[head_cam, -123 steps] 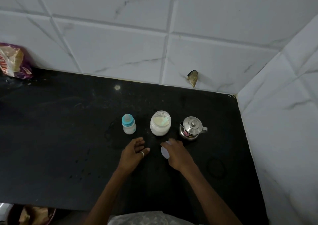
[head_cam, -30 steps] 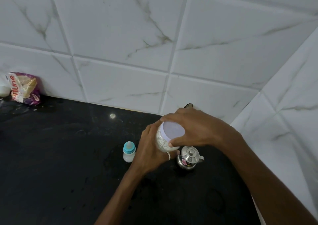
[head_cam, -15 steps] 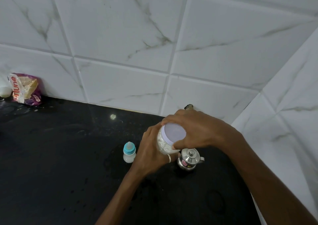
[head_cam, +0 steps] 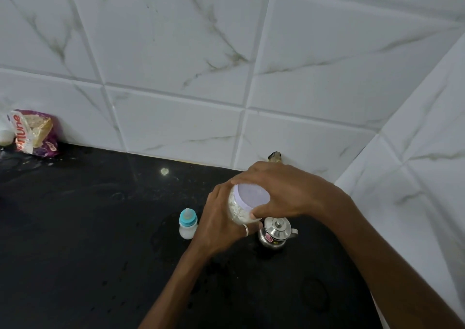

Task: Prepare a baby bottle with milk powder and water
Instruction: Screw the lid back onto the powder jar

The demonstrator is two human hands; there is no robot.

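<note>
1. Closing looks under way: the milk powder jar (head_cam: 237, 209), open on the desk (head_cam: 75, 228) four seconds ago, is now raised at centre frame with its lid (head_cam: 251, 195) on.
2. The left grip (head_cam: 219, 223) is clenched round the jar's body; the right grip (head_cam: 284, 192) grasps the lid.
3. Powder dosing is likely finished; the baby bottle (head_cam: 187, 224) stands on the desk, teal top on, left of the jar.
4. Both grips hide the lid's rim, so its tightness is unclear; the bottle's fill is hard to read.
</note>
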